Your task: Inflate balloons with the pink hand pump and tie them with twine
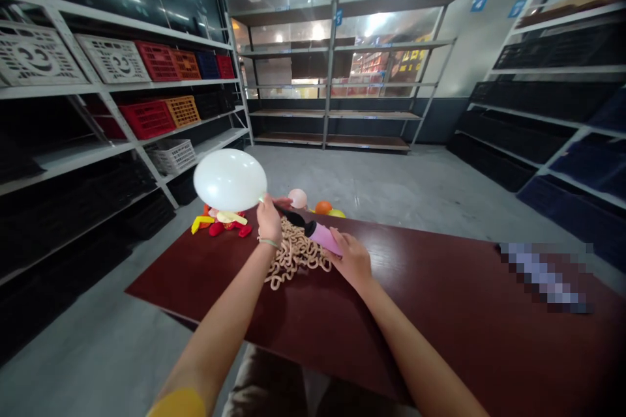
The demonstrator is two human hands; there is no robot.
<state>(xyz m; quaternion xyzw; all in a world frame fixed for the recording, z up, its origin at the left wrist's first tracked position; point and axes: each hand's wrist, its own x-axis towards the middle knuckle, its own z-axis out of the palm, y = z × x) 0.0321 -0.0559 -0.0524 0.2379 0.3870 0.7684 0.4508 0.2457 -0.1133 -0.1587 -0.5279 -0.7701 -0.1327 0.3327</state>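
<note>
My left hand [270, 221] is closed at the neck of an inflated white balloon [229, 179]. The balloon's neck meets the black nozzle end of a hand balloon pump [323, 238] with a pink barrel. Around that pink barrel wrap the fingers of my right hand [353, 260]. Beneath the pump, a heap of beige curly loops [293, 254] lies on the dark red table [415, 313]. Below the white balloon are several limp red, yellow and cream pieces [227, 221] that look like uninflated balloons.
Beyond the table's far edge show a pink balloon [298, 198], an orange balloon [323, 207] and part of a yellow one [337, 213]. A blurred-out long object [542, 273] lies at the table's right. Shelves with crates [147, 118] stand left; metal racks [332, 114] stand behind.
</note>
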